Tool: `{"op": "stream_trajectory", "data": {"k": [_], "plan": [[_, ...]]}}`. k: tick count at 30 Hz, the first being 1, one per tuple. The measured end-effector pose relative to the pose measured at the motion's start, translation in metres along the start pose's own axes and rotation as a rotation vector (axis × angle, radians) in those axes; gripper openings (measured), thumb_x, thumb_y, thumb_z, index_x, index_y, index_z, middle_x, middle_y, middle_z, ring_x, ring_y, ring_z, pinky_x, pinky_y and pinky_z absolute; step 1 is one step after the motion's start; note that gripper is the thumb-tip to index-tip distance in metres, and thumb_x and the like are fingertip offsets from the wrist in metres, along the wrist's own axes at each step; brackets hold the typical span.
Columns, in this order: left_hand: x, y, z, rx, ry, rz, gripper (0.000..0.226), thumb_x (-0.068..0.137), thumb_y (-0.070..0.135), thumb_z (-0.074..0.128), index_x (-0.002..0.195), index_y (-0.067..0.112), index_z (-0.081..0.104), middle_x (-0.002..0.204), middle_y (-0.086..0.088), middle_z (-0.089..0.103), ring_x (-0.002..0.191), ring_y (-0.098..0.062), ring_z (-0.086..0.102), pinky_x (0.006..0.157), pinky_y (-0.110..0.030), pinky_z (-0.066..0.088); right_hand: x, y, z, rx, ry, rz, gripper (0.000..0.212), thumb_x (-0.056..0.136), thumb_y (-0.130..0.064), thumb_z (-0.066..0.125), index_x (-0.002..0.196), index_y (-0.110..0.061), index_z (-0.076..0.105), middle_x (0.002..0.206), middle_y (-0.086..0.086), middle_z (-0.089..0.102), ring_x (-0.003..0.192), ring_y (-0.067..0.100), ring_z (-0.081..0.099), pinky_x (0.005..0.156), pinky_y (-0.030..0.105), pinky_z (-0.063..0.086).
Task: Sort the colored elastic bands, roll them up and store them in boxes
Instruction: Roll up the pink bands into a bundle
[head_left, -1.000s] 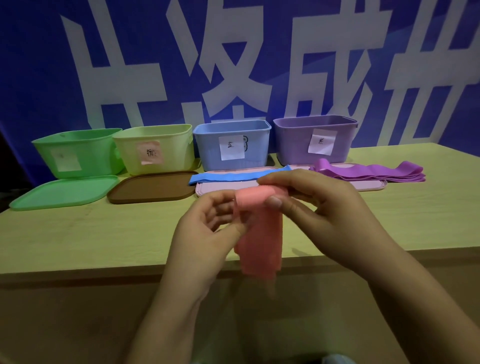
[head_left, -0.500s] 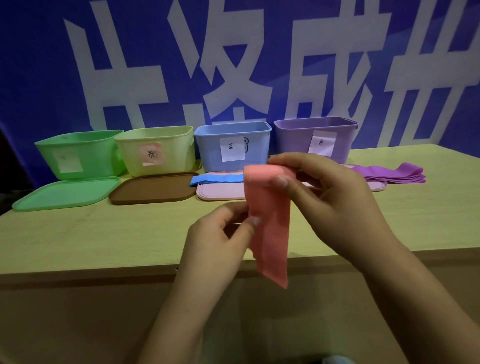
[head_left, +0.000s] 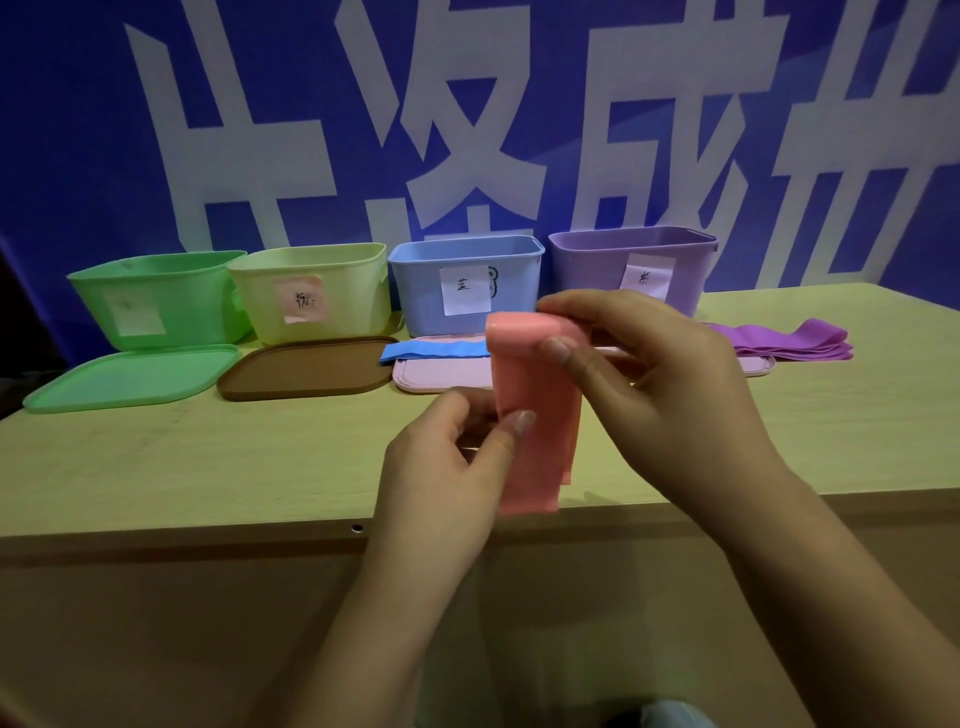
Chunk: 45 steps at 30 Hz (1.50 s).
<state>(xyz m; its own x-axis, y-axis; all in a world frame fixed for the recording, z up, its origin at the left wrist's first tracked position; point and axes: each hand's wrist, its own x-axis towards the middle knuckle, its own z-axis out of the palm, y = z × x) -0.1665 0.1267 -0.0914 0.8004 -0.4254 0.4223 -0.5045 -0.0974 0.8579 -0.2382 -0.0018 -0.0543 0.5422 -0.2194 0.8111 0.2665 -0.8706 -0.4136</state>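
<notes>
While both hands pinch it, the pink band (head_left: 535, 410) hangs half-rolled.

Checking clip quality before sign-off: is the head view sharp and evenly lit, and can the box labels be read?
Head view: dim, corners darker; wide-angle bowing at edges. Pink band and both hands sharp. Blue box label legible; green box label looks blank.

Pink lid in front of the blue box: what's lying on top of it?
A flat blue band lies across the back-left part of the pink lid. The pink band, held by both hands, covers the lid's middle, so anything there is hidden.
</notes>
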Motion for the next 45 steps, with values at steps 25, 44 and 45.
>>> {"op": "stream_trajectory", "data": {"k": [25,44,45], "plan": [[0.010,0.002,-0.010,-0.387,-0.084,-0.164,0.010,0.062,0.021,0.075,0.071,0.018,0.077,0.078,-0.004,0.075,0.075,-0.016,0.070,0.078,-0.033,0.054,0.010,0.004,-0.022,0.336,-0.167,0.270,0.025,0.082,-0.037,0.053,0.106,-0.033,0.061,0.104,-0.010,0.065,0.100,0.008,0.062,0.077,0.025,0.057],[0.007,0.003,-0.008,-0.425,-0.060,-0.136,0.026,0.069,0.006,0.075,0.073,0.019,0.054,0.064,-0.007,0.067,0.068,-0.019,0.067,0.068,-0.031,0.051,0.008,0.006,-0.017,0.191,-0.109,0.182,0.030,0.086,-0.036,0.056,0.113,-0.027,0.063,0.104,-0.013,0.065,0.099,0.009,0.062,0.079,0.036,0.057],[0.009,0.002,-0.009,-0.433,-0.138,-0.143,0.032,0.069,0.005,0.075,0.086,0.020,0.053,0.065,-0.004,0.067,0.069,-0.017,0.067,0.071,-0.031,0.050,0.008,0.006,-0.017,0.178,-0.123,0.163,0.030,0.086,-0.038,0.056,0.114,-0.028,0.062,0.104,-0.015,0.064,0.099,0.008,0.062,0.078,0.035,0.056]]}}
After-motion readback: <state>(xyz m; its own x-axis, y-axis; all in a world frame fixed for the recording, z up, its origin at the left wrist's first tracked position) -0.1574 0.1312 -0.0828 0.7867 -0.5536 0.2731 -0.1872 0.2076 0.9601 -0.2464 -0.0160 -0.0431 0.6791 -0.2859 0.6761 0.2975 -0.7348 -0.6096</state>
